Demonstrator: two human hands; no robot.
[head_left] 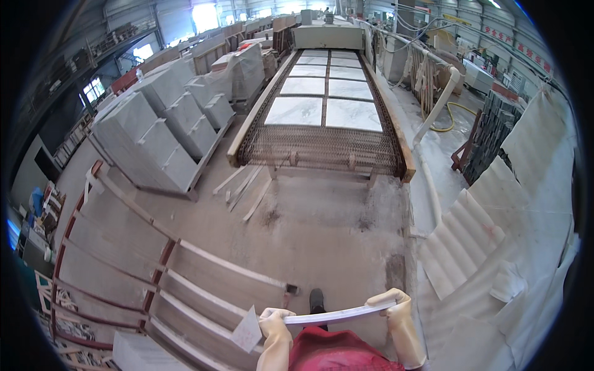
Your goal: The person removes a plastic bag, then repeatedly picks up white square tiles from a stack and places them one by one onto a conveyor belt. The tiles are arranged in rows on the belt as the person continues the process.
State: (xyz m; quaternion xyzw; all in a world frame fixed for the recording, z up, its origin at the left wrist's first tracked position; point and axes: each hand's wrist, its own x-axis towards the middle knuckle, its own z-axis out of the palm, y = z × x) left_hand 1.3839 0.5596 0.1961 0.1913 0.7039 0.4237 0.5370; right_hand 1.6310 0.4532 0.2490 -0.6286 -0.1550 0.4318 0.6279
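White slab (337,316) gripped edge-on at both ends, left hand (274,323) and right hand (396,307) both clamped on it at waist height, mid-carry by the look, probably needing a level walk to the rack (124,247).

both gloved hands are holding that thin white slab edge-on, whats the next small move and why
Probably turn left and lower the slab toward the red metal rack. Both hands, left hand and right hand, keep a grip on its ends at waist height, and the rack with bare white rails stands just to the left. The mesh conveyor ahead already carries more white slabs, so stacking seems likelier.
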